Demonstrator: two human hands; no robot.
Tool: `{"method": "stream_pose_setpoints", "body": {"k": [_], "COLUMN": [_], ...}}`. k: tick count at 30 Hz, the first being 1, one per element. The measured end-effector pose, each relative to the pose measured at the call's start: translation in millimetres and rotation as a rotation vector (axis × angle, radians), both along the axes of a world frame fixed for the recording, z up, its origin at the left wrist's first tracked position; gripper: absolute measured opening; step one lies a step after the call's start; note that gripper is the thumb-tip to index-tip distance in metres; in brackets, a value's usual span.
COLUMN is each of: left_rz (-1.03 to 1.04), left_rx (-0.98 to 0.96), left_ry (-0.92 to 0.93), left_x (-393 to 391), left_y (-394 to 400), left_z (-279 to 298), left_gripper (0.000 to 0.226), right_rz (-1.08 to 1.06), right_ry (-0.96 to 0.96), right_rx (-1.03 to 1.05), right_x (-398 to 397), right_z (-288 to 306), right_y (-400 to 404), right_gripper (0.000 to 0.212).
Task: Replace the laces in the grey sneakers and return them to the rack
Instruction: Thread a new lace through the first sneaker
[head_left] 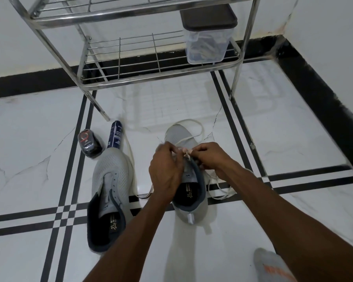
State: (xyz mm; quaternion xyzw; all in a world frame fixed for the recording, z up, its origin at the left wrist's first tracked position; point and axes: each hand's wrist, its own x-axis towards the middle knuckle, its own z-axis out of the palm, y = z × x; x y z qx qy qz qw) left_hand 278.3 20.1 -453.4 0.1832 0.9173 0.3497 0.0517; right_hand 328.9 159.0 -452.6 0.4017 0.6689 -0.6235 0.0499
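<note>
Two grey sneakers stand on the tiled floor, toes pointing away from me. The left sneaker [110, 184] has no lace in its eyelets; a loose white lace [130, 153] lies along its right side. Over the right sneaker [190, 202] both my hands meet at the eyelets. My left hand [165, 169] and my right hand [208, 157] each pinch a white lace [194, 127] that loops out over the toe and trails to the right of the shoe. The metal shoe rack [151, 66] stands just beyond the sneakers.
A clear plastic box with a dark lid [208, 35] sits on the rack's lower shelf. A dark spray can [114, 135] and a small black polish container [88, 143] lie left of the shoes. A grey and orange thing [271, 265] shows at the bottom right.
</note>
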Motion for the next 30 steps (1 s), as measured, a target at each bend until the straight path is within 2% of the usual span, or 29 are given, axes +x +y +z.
{"method": "stream_pose_setpoints", "body": {"k": [3, 7, 9, 12, 13, 14, 17, 19, 21, 24, 27, 30], "left_rz": [-0.048, -0.028, -0.004, 0.020, 0.022, 0.016, 0.009, 0.007, -0.005, -0.026, -0.005, 0.191], "left_rx": [-0.061, -0.045, -0.044, -0.023, -0.022, -0.021, -0.022, -0.011, -0.007, 0.001, 0.058, 0.203], "left_ry": [-0.163, -0.249, -0.244, -0.241, -0.234, -0.223, -0.209, -0.201, -0.172, -0.144, -0.088, 0.024], "left_x": [8, 4, 4, 9, 11, 11, 8, 8, 6, 4, 6, -7], "left_y": [1, -4, -7, -7, -7, -7, -6, -5, -5, -6, -6, -5], "left_z": [3, 3, 1, 1, 0, 0, -1, 0, -3, -8, -7, 2], "left_gripper": [0.043, 0.029, 0.027, 0.025, 0.025, 0.025, 0.025, 0.026, 0.028, 0.027, 0.026, 0.020], "right_rz": [0.034, 0.087, -0.008, -0.340, -0.341, -0.284, 0.046, 0.283, 0.418, 0.455, 0.455, 0.437], "right_ry": [-0.017, -0.011, 0.019, 0.031, 0.018, 0.003, -0.005, 0.026, -0.019, -0.026, 0.045, 0.100], "right_rx": [0.080, 0.025, 0.073, 0.530, 0.655, 0.718, 0.745, 0.764, 0.823, 0.977, 0.875, 0.813], "right_x": [-5, -3, -1, 9, 14, 18, 18, 13, 10, 10, 11, 11], "right_z": [2, 11, 11, 8, 6, 5, -3, -7, -11, -9, -11, -15], "right_y": [0, 2, 15, 50, 57, 58, 39, 19, 4, -1, 2, 2], "right_gripper": [0.011, 0.013, 0.015, 0.020, 0.017, 0.017, 0.048, 0.047, 0.032, 0.018, 0.015, 0.013]}}
